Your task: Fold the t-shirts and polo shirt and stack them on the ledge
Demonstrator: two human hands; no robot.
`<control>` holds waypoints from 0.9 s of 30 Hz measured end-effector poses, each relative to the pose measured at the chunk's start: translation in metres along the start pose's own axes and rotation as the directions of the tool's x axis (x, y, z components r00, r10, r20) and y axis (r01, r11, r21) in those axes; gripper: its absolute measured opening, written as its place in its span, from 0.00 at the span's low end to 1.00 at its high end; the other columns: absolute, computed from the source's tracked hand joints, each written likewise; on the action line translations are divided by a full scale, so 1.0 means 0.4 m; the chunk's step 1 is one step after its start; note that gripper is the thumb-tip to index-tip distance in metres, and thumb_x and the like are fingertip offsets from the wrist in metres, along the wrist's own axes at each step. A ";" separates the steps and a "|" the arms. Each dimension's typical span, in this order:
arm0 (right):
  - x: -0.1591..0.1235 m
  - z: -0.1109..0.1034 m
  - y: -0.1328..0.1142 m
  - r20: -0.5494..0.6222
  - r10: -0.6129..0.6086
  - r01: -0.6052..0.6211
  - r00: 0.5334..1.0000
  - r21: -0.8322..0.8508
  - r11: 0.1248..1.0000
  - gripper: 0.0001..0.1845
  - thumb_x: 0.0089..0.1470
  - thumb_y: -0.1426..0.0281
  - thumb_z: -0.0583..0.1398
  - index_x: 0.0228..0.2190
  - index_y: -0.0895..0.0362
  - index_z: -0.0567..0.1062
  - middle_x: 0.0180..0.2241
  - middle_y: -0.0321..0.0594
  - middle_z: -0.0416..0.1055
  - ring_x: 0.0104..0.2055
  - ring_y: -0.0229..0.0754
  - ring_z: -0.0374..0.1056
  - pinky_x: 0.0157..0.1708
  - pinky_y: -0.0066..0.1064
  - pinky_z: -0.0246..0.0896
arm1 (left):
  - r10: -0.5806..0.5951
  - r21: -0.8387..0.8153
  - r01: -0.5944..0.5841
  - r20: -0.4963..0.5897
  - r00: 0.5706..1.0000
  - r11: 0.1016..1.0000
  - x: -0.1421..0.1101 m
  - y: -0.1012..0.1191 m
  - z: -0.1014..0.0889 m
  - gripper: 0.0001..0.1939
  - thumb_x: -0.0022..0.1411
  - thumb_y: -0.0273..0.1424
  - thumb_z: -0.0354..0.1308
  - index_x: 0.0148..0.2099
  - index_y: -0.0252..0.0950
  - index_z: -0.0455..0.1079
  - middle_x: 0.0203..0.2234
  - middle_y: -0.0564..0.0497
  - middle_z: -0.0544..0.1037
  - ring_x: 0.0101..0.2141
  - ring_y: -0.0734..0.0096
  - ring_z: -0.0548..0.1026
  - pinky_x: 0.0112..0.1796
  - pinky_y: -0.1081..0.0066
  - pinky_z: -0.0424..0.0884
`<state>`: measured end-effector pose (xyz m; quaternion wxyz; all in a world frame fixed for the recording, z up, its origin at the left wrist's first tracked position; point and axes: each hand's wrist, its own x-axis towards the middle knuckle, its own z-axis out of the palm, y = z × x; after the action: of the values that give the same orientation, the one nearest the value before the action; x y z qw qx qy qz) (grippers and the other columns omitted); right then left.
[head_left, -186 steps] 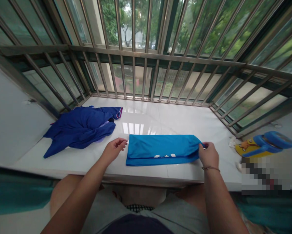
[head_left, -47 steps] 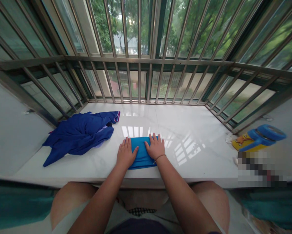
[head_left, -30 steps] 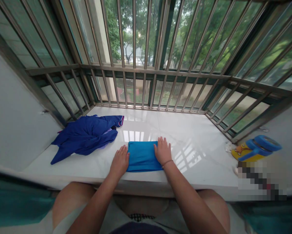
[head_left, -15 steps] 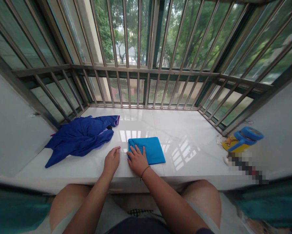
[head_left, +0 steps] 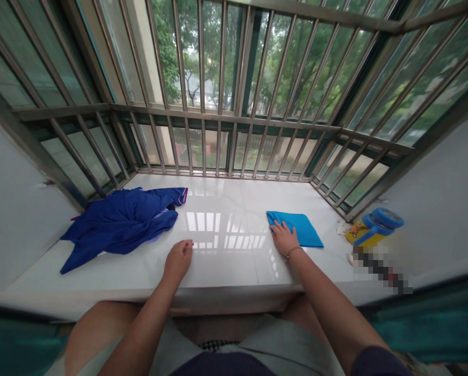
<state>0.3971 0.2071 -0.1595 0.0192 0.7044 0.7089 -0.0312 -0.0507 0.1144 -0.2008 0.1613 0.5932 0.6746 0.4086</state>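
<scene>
A flat, neatly folded bright blue cloth [head_left: 307,230] lies on the white sill to the right of centre. My right hand [head_left: 284,238] rests on its left part, fingers spread and lying flat, with a thin band around the wrist. My left hand [head_left: 178,261] is over the sill near its front edge, fingers curled in closed, and nothing shows in them. Left of that hand is a crumpled dark blue garment [head_left: 124,222] with a striped trim at one end, lying apart from both hands.
A blue and yellow bottle [head_left: 374,227] stands at the right end of the glossy white sill [head_left: 218,266], with a blurred-out object in front of it. Metal window bars [head_left: 222,115] close off the back and sides. My knees are below the front edge.
My right hand has slid the folded blue cloth to the right across the sill. My left hand has stayed near its place, its fingers curling in. The view has shifted slightly.
</scene>
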 end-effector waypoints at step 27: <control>-0.194 0.120 -0.066 -0.173 0.114 -0.107 0.978 0.047 0.993 0.36 0.73 0.60 0.43 0.73 0.63 0.65 0.77 0.53 0.55 0.78 0.59 0.51 0.73 0.59 0.49 | 0.086 0.084 -0.087 0.014 0.996 0.993 -0.006 0.018 0.004 0.13 0.71 0.34 0.53 0.45 0.40 0.79 0.46 0.42 0.85 0.51 0.53 0.81 0.58 0.52 0.74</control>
<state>0.3702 0.1259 -0.2015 -0.0549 0.7430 0.6668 0.0187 -0.0443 0.1126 -0.1969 0.1216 0.6302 0.6643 0.3831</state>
